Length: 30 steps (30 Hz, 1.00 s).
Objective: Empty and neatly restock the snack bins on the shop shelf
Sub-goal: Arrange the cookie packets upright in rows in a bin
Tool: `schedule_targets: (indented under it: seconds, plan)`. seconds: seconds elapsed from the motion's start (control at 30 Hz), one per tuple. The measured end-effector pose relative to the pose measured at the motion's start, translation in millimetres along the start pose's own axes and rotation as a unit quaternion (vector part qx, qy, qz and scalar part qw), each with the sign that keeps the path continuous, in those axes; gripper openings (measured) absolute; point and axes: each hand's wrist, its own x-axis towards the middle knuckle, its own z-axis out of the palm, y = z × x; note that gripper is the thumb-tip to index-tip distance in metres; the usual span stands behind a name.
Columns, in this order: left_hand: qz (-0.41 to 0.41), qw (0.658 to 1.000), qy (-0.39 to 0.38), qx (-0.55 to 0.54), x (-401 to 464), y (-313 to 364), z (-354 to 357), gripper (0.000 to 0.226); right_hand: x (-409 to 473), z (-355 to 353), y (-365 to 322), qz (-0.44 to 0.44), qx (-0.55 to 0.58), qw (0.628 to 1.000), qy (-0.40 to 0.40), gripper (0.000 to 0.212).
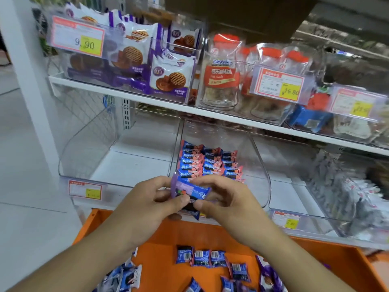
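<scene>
Both hands hold a small stack of blue snack packets (190, 191) in front of the middle clear bin (261, 165) on the lower shelf. My left hand (151, 204) grips the stack from the left, thumb on its lower edge. My right hand (225, 199) pinches it from the right. Inside that bin, blue and pink packets (210, 162) lie in three tidy rows. Below my hands, an orange tray (221, 234) holds several loose blue packets (202, 258).
An empty clear bin (88, 148) stands left of the middle one, and a bin of grey-white packets (353, 192) is at the right. The upper shelf (126, 94) carries bins of purple biscuit packs (168, 74) and orange-labelled candy bags (223, 76). Price tags hang on the bin fronts.
</scene>
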Motion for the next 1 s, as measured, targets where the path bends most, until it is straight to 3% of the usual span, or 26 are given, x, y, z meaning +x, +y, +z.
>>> schedule_targets:
  seconds: [0.17, 0.37, 0.53, 0.67, 0.77, 0.87, 1.0]
  plan:
    - [-0.006, 1.000, 0.024, 0.013, 2, 2, 8, 0.038, -1, -7, 3, 0.032, 0.064, 0.997, 0.034, 0.037]
    - [-0.024, 0.994, -0.035, 0.096, 1, 6, 9, 0.028, -7, -10, 2, 0.054, 0.143, 0.986, 0.069, 0.032]
    - [-0.004, 0.999, 0.027, 0.032, -1, 2, 6, 0.031, -9, 0, 9, 0.064, 0.183, 0.978, 0.075, 0.041]
    - [0.022, 0.996, 0.026, 0.087, -6, 1, 10, 0.028, -8, 9, 10, 0.055, 0.191, 0.977, 0.078, 0.028]
    - [0.115, 0.959, 0.057, 0.252, -4, -2, 0, 0.027, -4, 6, 7, 0.056, 0.182, 0.975, 0.115, 0.024]
    - [0.189, 0.894, 0.068, 0.400, 13, 1, -14, 0.050, 13, -7, 6, 0.044, 0.102, 0.980, 0.165, 0.025]
    - [0.195, 0.854, 0.028, 0.481, 38, -15, -20, 0.071, 68, -24, 18, 0.018, -0.058, 0.974, 0.218, 0.030]
